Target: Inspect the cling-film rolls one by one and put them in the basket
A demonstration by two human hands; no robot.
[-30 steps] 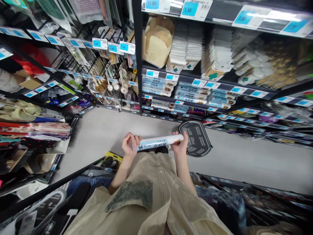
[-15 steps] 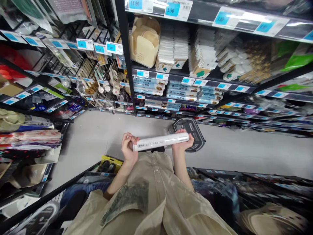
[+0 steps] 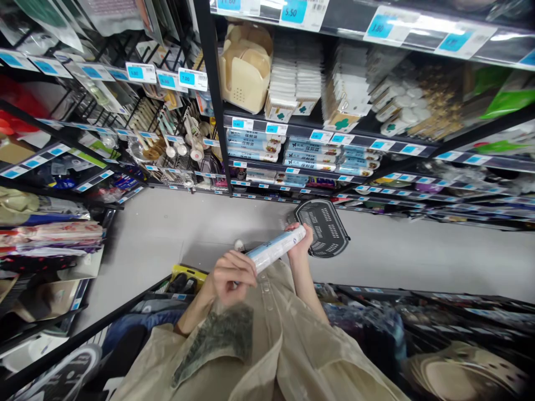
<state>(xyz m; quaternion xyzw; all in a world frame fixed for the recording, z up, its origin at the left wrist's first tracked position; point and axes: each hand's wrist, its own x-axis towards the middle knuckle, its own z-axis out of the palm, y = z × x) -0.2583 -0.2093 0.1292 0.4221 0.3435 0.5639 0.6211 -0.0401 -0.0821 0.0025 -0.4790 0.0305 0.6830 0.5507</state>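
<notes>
A white and blue roll of plastic food bags (image 3: 273,249) is held slantwise in front of my shirt, its right end higher in the view. My right hand (image 3: 300,244) is closed round the far right end. At the lower left end, my left hand (image 3: 234,274) has its fingers curled against the roll; its lower fingers are a little blurred. The roll's left tip is hidden behind those fingers. Similar blue and white rolls (image 3: 311,157) are stacked on the shelf ahead.
A dark shopping basket (image 3: 322,228) stands on the grey floor (image 3: 384,248) beyond my right hand. Shelves with price tags and packaged white goods (image 3: 295,72) rise ahead. Kitchen utensils (image 3: 184,136) hang at the left. Racks with slippers (image 3: 463,367) and clothing stand close behind me.
The roll has turned about its length, now showing a blue side, and tilts more steeply. My left hand has moved down and right with its back turned up; my right hand has shifted left.
</notes>
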